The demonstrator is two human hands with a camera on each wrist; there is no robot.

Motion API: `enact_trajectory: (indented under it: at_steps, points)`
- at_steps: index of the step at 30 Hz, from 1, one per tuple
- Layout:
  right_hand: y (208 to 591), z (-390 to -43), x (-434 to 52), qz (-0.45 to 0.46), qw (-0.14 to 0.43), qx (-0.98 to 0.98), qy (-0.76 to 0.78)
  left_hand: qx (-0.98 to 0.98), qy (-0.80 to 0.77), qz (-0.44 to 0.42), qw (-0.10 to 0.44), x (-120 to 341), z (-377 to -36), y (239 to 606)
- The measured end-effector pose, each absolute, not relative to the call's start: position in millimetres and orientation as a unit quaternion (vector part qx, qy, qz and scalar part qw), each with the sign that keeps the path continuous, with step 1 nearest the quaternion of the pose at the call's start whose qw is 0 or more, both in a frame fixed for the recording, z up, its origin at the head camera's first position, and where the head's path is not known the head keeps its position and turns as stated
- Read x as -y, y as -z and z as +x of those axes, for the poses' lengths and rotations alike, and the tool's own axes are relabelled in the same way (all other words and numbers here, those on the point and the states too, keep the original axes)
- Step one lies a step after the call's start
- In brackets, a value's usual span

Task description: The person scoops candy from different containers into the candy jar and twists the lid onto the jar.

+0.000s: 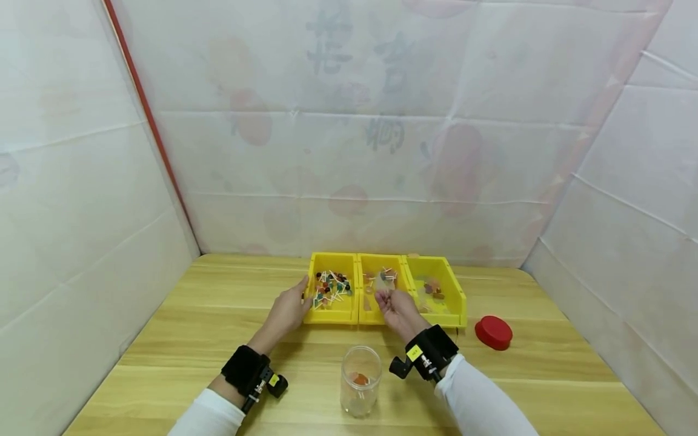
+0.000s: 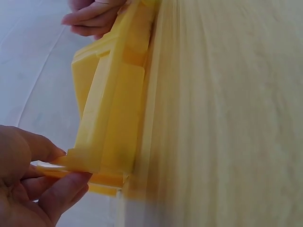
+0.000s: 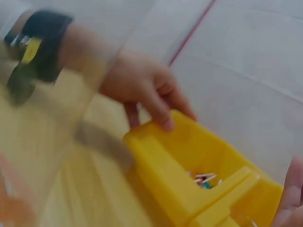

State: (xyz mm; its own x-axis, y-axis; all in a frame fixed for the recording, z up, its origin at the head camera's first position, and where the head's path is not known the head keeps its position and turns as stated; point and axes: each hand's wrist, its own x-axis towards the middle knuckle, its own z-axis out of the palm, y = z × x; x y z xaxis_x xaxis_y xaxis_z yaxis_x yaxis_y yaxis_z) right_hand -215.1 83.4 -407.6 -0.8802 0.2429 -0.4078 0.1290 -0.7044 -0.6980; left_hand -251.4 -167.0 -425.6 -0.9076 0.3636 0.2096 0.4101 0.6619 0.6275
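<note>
Three yellow bins stand joined in a row. My left hand (image 1: 289, 304) pinches the outer side wall of the left bin (image 1: 329, 317), thumb on one side and fingers on the other. That bin holds many small lollipops (image 1: 332, 287) with coloured heads and white sticks. Above the front of the middle bin (image 1: 371, 317) is my right hand (image 1: 400, 310), its fingers bent. A whitish, see-through piece (image 1: 385, 281) shows just beyond its fingertips; whether they hold it is unclear. Only an edge of this hand appears in the right wrist view.
A clear jar (image 1: 361, 378) with an orange piece and white sticks inside stands in front, between my forearms. The right bin (image 1: 457, 309) holds several reddish-brown pieces. A red lid (image 1: 493, 332) lies to its right. Pale sheets surround the wooden table (image 1: 180, 339).
</note>
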Motion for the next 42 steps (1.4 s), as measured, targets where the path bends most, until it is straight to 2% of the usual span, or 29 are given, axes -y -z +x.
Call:
enact_trajectory:
  at_steps: [7,12,17,24,31,42]
  points:
    - [405.1,-208.6,-87.6,-0.239,0.054,0.267,-0.932,0.910,0.350,-0.218,0.040,160.8,-247.3,424.5]
    - [412.6,-200.6,-83.7,-0.221,0.064,0.307,-0.924,0.913,0.343,-0.219,0.039,160.6,-246.3,423.3]
    - [409.8,-209.8,-84.7,-0.206,0.068,0.347,-0.913,0.912,0.346,-0.218,0.035,160.4,-249.5,422.0]
    - [412.0,-217.5,-85.9,-0.226,0.063,0.469,-0.852,0.913,0.349,-0.211,0.028,158.0,-248.3,424.0]
    - [419.9,-210.3,-89.0,-0.219,0.073,0.538,-0.811,0.910,0.354,-0.216,0.023,158.0,-246.5,428.7]
    - [421.4,-206.3,-91.2,-0.207,0.049,0.597,-0.774,0.917,0.342,-0.204,0.026,158.7,-248.7,426.3]
